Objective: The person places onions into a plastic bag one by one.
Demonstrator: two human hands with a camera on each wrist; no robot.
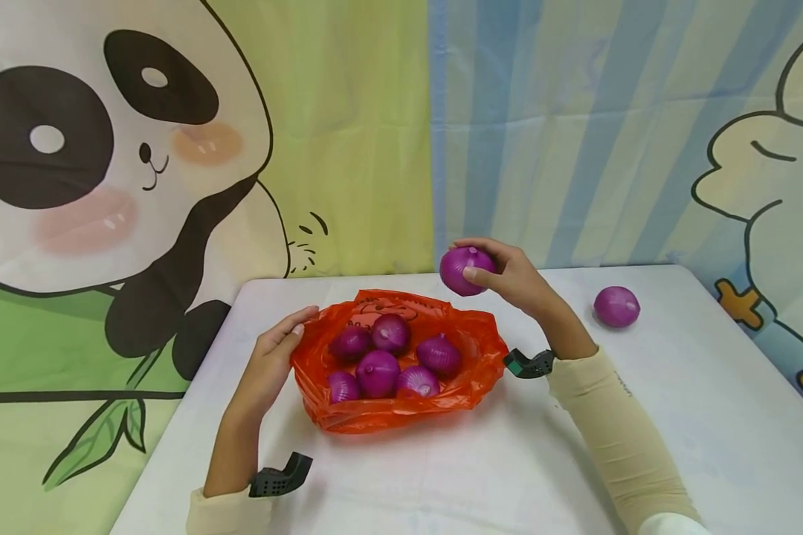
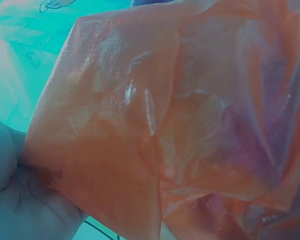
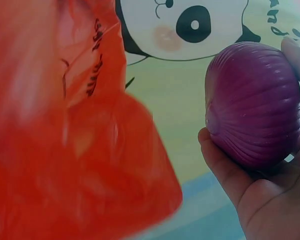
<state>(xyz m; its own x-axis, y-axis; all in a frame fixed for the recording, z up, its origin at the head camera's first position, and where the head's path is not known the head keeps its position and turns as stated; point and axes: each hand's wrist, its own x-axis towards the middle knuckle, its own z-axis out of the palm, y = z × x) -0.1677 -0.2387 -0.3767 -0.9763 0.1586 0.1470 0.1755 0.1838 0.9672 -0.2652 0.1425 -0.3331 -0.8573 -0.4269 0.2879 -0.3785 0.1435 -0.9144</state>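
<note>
A red plastic bag [image 1: 401,416] lies spread wide on the table, with several purple onions [image 1: 378,374] showing inside it. My left hand [image 1: 271,360] is at the bag's left rim and holds its edge between thumb and fingers; the left wrist view shows the film stretching away from the palm [image 2: 40,205]. Behind the bag's back right rim, my right hand [image 1: 511,279] grips a single onion [image 1: 465,271] raised above the table. In the right wrist view this onion [image 3: 255,105] sits between the thumb and fingers, apart from the bag [image 3: 85,165].
Another onion [image 1: 617,307] rests on the white table [image 1: 676,401] at the right, beyond my right forearm. A printed cloth with a panda [image 1: 147,148] hangs behind the table. Each wrist carries a black band mount [image 1: 281,477].
</note>
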